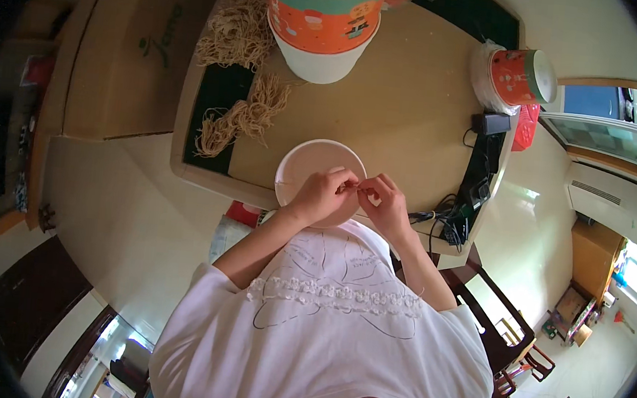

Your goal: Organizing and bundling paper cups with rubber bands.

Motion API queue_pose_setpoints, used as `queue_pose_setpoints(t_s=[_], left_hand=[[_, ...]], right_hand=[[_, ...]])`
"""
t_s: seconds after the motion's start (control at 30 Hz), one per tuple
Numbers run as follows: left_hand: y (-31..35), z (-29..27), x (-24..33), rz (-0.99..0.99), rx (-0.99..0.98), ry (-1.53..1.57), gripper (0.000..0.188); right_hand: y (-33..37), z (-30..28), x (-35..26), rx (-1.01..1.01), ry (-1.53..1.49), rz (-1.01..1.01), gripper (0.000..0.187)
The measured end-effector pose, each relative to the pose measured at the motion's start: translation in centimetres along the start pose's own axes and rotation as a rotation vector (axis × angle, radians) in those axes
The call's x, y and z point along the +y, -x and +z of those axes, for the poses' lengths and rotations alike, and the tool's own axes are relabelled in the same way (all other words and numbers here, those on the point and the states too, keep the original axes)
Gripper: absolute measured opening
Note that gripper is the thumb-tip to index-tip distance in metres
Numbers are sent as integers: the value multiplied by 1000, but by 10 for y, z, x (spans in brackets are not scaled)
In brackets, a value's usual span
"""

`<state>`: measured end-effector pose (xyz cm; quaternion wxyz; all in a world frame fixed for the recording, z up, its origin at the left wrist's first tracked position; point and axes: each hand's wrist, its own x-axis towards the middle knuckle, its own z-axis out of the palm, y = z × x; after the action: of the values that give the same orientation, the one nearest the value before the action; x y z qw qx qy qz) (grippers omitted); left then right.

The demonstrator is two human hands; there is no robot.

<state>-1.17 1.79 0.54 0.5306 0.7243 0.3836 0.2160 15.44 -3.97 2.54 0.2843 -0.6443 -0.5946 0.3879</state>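
- The left hand (pixel 325 196) was above the bowl (pixel 300 165), with its fingers curled and its thumb and fingertips pressed into a pinch.
- The right hand (pixel 386 206) was at the right side of the bowl, also curled, with thumb and forefinger closed in a pinch.
- The two hands were together at the fingertips, or almost so; I cannot tell if they touched each other.
- Something thin may have been between the fingertips, but it was too small to be told.
- The bowl stood at the near edge of the desk (pixel 217 183), just in front of the person's white shirt (pixel 320 354). It was round, pale and slightly pinkish, and the left hand covered part of its inside.
- Beyond the bowl, to the left, lay the lower bundle (pixel 250 117) and the upper bundle (pixel 235 31), both of loose, tangled beige strands.
- Near the upper bundle stood a large bucket (pixel 322 29), orange, green and white.
- A smaller bucket (pixel 512 76) of similar colours lay tilted at the far right corner.
- Black cables (pixel 446 212) lay to the right of the right hand.
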Motion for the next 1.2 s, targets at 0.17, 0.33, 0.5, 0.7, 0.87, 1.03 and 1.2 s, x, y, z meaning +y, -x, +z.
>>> queue_pose_setpoints(t_s=[0.17, 0.33, 0.5, 0.7, 0.87, 1.03, 1.2], left_hand=[[3, -2, 2, 27, 52, -55, 9], [5, 4, -2, -20, 70, 73, 4], [6, 8, -1, -34, 61, 76, 4], [6, 8, -3, -65, 53, 103, 4], [10, 10, -10, -116, 58, 144, 7], [5, 1, 8, -170, -18, 140, 15], [5, 5, 6, -163, 25, 85, 13]], right_hand=[[0, 4, 5, 48, 17, -62, 10], [0, 2, 2, 26, 31, -65, 12], [0, 4, 3, 47, 57, -100, 11], [2, 5, 3, 45, 0, -78, 10], [1, 4, 3, 30, -17, -58, 10], [2, 4, 4, 18, 15, -59, 11], [2, 6, 4, 19, 18, -62, 11]])
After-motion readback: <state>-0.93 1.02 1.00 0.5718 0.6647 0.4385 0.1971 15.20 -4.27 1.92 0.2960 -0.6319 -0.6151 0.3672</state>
